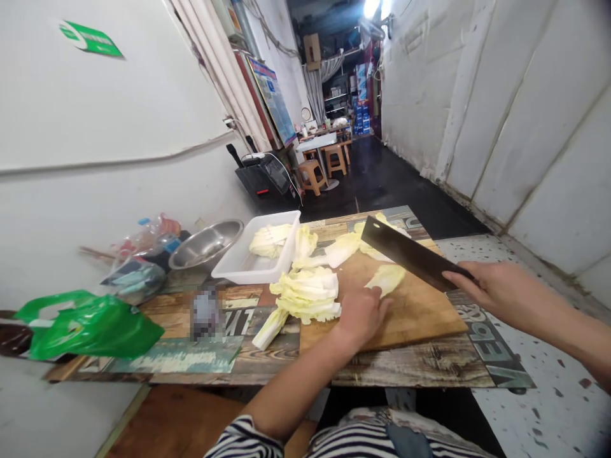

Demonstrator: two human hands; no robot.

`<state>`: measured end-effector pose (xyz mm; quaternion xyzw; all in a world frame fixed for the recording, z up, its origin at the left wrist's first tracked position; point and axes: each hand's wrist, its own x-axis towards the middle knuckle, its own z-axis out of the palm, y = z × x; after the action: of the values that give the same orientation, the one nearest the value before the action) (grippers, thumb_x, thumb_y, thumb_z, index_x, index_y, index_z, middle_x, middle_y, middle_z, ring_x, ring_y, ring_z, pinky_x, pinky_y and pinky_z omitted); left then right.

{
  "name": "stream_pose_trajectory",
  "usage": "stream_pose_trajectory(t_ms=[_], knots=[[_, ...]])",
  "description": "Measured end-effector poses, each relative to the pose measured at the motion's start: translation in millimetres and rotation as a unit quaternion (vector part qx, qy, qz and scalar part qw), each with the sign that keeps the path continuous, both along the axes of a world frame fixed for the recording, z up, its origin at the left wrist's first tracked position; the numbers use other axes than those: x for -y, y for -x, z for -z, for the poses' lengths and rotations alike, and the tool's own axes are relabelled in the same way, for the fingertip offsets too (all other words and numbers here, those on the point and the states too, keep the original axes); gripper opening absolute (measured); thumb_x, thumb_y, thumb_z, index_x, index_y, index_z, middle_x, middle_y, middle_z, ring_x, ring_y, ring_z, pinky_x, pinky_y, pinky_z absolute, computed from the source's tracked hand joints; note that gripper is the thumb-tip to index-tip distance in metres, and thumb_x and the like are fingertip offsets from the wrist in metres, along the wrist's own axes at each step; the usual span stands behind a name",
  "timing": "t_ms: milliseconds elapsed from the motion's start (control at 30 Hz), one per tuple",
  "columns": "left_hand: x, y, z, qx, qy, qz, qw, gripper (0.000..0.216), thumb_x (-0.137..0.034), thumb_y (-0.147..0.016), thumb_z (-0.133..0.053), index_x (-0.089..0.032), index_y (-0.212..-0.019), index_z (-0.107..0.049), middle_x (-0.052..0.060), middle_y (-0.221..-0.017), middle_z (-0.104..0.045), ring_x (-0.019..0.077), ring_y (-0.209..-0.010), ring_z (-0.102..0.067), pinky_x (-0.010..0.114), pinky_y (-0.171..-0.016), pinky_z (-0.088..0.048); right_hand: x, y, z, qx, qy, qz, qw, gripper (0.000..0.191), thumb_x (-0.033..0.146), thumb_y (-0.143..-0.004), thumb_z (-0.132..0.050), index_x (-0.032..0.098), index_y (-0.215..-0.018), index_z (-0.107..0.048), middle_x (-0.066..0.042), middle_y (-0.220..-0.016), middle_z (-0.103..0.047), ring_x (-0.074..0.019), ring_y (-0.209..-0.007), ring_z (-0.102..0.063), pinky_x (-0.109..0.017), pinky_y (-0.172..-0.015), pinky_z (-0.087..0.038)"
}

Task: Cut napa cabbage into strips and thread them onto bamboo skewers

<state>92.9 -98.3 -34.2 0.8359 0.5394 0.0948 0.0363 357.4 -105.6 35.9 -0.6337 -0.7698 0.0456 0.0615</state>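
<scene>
My right hand (482, 289) is closed round the handle of a dark cleaver (410, 254), whose broad blade is raised over the right side of a wooden cutting board (424, 318). On the board, my left hand (363, 315) has its fingers bent over the near end of a napa cabbage leaf (387, 278), partly hiding it. A pile of cabbage leaves (308, 292) lies just left of that hand, overlapping the board's edge. One narrow cabbage piece (270, 329) sticks out toward me. More loose leaves (346, 248) lie along the board's far side, partly behind the blade.
A white plastic tub (258, 273) holding cabbage stands left of the board, beside a steel bowl (207, 245). Plastic bags (138, 277) and a green bag (90, 324) fill the table's left end. Farther off are stools (312, 177) and a small table (317, 142).
</scene>
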Motion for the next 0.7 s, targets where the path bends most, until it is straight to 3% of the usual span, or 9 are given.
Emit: stream_pose_trajectory(t_ms=[133,233,333,433,533,700], knots=[[-7,21,-14.3,-0.022,-0.022,0.092,0.995,0.03,-0.018,-0.096,-0.05,-0.022,-0.121,-0.066,0.011,-0.126,-0.066,0.0256,-0.114,-0.062,0.038,-0.093,-0.051,8,-7,5.8,-0.001,-0.004,0.015,1.0,0.052,0.056,-0.096,-0.027,0.023,-0.09,-0.067,-0.009,-0.072,-0.073,-0.0306,-0.07,-0.069,-0.036,-0.064,-0.041],[-18,28,-3.9,-0.072,-0.052,0.187,0.978,0.029,-0.015,-0.094,-0.051,-0.02,-0.119,-0.066,0.012,-0.143,-0.055,0.0279,-0.134,-0.049,0.041,-0.104,-0.046,17,-4,3.9,-0.007,-0.018,0.019,1.0,0.046,0.05,-0.095,-0.03,0.023,-0.081,-0.064,-0.01,-0.068,-0.071,-0.0297,-0.067,-0.068,-0.035,-0.061,-0.042],[-19,20,18.3,-0.085,-0.082,0.191,0.974,0.018,-0.018,-0.096,-0.051,-0.016,-0.1,-0.069,0.014,-0.122,-0.065,0.0283,-0.123,-0.055,0.042,-0.096,-0.05,22,9,0.7,-0.017,-0.003,-0.003,1.0,0.042,0.043,-0.096,-0.034,0.022,-0.079,-0.065,-0.011,-0.071,-0.072,-0.0284,-0.067,-0.069,-0.033,-0.06,-0.043],[-10,8,39.0,-0.063,-0.116,0.156,0.979,0.016,-0.018,-0.096,-0.052,-0.014,-0.098,-0.067,0.012,-0.098,-0.068,0.0259,-0.1,-0.062,0.04,-0.083,-0.054,23,25,0.6,-0.001,0.021,-0.025,0.999,0.039,0.04,-0.097,-0.037,0.021,-0.083,-0.068,-0.011,-0.072,-0.074,-0.0283,-0.068,-0.071,-0.032,-0.059,-0.043],[-2,2,50.6,-0.031,-0.162,0.147,0.975,0.017,-0.018,-0.097,-0.051,-0.013,-0.1,-0.067,0.011,-0.094,-0.067,0.0252,-0.095,-0.062,0.039,-0.079,-0.055,19,39,2.8,0.035,0.048,-0.037,0.998,0.038,0.038,-0.098,-0.039,0.019,-0.085,-0.069,-0.011,-0.076,-0.075,-0.0282,-0.071,-0.072,-0.031,-0.059,-0.041],[0,1,55.3,-0.006,-0.209,0.142,0.968,0.021,-0.018,-0.099,-0.048,-0.013,-0.1,-0.068,0.011,-0.094,-0.067,0.0242,-0.093,-0.062,0.038,-0.078,-0.056,7,52,5.2,0.068,0.07,-0.067,0.993,0.04,0.037,-0.1,-0.037,0.018,-0.084,-0.068,-0.012,-0.077,-0.076,-0.0257,-0.07,-0.071,-0.031,-0.058,-0.039]])
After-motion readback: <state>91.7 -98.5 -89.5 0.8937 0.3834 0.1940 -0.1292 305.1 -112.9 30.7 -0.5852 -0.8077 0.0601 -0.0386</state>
